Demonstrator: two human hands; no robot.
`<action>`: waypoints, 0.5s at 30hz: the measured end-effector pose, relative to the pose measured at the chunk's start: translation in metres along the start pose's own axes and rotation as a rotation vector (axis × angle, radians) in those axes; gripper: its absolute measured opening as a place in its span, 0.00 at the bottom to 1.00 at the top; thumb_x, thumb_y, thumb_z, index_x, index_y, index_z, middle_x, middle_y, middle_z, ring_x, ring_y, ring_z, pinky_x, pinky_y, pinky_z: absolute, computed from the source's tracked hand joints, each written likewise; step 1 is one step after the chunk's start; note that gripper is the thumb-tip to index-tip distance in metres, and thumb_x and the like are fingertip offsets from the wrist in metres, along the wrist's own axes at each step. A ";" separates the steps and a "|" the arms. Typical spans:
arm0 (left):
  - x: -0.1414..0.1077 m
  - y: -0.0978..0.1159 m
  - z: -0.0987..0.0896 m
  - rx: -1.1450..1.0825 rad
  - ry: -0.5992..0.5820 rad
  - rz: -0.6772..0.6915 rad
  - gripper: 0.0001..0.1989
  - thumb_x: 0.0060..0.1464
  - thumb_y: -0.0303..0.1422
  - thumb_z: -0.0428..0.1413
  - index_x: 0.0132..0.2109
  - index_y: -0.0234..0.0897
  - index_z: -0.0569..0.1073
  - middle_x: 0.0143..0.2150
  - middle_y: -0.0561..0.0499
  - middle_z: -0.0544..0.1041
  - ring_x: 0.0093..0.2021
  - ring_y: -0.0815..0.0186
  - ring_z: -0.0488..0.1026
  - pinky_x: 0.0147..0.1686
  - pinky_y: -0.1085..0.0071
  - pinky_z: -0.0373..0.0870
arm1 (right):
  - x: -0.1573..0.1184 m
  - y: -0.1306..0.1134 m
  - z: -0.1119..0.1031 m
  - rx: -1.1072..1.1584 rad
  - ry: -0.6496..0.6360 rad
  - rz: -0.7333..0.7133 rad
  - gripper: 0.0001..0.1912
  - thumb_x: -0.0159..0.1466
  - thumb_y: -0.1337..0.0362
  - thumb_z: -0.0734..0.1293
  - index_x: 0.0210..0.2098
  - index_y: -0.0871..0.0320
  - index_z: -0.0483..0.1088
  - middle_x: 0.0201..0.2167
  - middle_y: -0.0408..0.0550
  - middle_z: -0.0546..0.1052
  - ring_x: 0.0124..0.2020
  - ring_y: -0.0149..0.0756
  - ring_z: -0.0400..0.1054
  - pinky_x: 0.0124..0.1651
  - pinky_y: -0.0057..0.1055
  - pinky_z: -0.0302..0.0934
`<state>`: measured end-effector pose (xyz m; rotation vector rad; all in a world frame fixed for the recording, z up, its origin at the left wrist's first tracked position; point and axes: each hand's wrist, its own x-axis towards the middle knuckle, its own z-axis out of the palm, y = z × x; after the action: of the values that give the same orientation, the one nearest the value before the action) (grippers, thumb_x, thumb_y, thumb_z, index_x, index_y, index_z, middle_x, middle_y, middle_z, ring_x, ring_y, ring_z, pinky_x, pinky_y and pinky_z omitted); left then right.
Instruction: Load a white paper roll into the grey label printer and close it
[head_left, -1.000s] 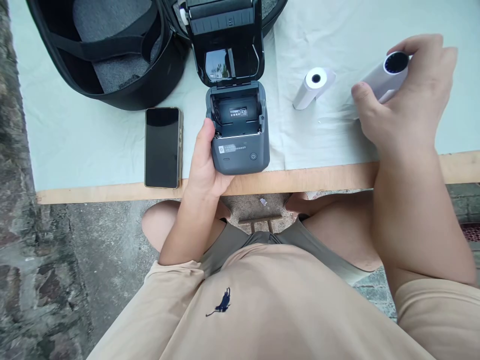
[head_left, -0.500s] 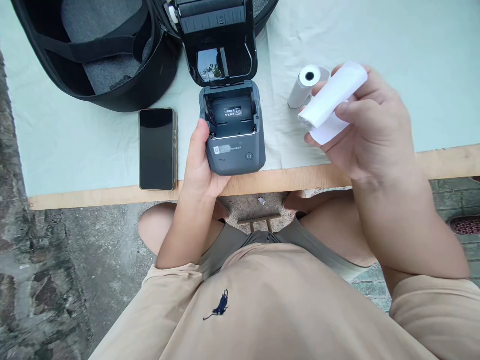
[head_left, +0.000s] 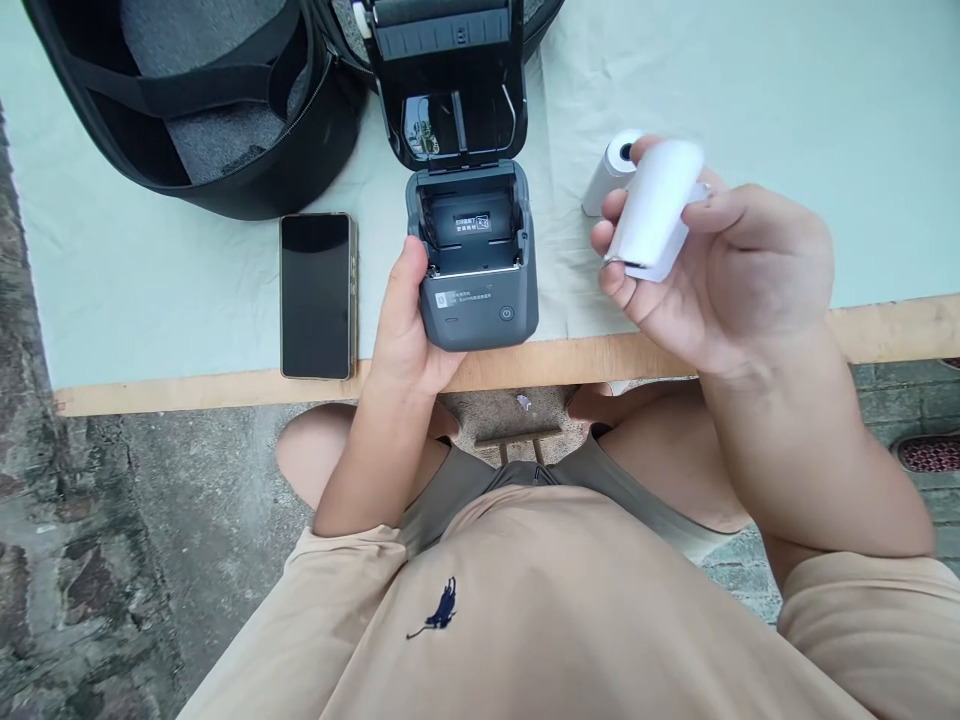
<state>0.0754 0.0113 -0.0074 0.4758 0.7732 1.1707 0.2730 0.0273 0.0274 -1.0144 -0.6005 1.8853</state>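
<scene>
Holding paper roll [head_left: 654,205] up in right hand [head_left: 720,275], fingers wrapped round it, right of printer [head_left: 474,262] | left hand [head_left: 405,320] grips printer's side | lid up, bay bare, loading not yet done | spare roll [head_left: 606,178] on table [head_left: 750,345]

The left hand [head_left: 409,325] reaches forward from a bent forearm, thumb raised and palm cupped in a grip, while the right hand [head_left: 731,275] is held up to the right, palm turned inward, its fingers [head_left: 622,300] curled around what it holds and its thumb across the top.
</scene>
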 end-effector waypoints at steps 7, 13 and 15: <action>0.001 -0.004 -0.008 -0.067 -0.043 0.030 0.17 0.60 0.42 0.46 0.47 0.38 0.72 0.47 0.52 0.78 0.61 0.58 0.66 0.62 0.58 0.64 | -0.004 0.012 0.001 -0.425 0.067 -0.355 0.15 0.57 0.62 0.67 0.44 0.42 0.67 0.44 0.38 0.71 0.44 0.30 0.69 0.45 0.29 0.67; 0.001 -0.007 -0.010 -0.003 -0.025 0.011 0.14 0.57 0.43 0.51 0.46 0.42 0.72 0.45 0.49 0.79 0.64 0.60 0.63 0.60 0.65 0.66 | -0.004 0.007 0.000 -0.981 0.281 -0.893 0.23 0.56 0.56 0.69 0.51 0.39 0.66 0.53 0.37 0.65 0.46 0.30 0.67 0.49 0.30 0.66; 0.001 -0.007 -0.011 0.022 -0.020 0.012 0.15 0.57 0.44 0.51 0.46 0.42 0.71 0.45 0.48 0.79 0.65 0.61 0.62 0.60 0.67 0.65 | -0.005 0.003 0.007 -1.054 0.317 -0.934 0.18 0.56 0.55 0.69 0.46 0.41 0.68 0.46 0.40 0.68 0.42 0.30 0.67 0.45 0.29 0.66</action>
<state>0.0717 0.0094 -0.0196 0.5098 0.7676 1.1677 0.2671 0.0213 0.0312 -1.2787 -1.5969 0.4967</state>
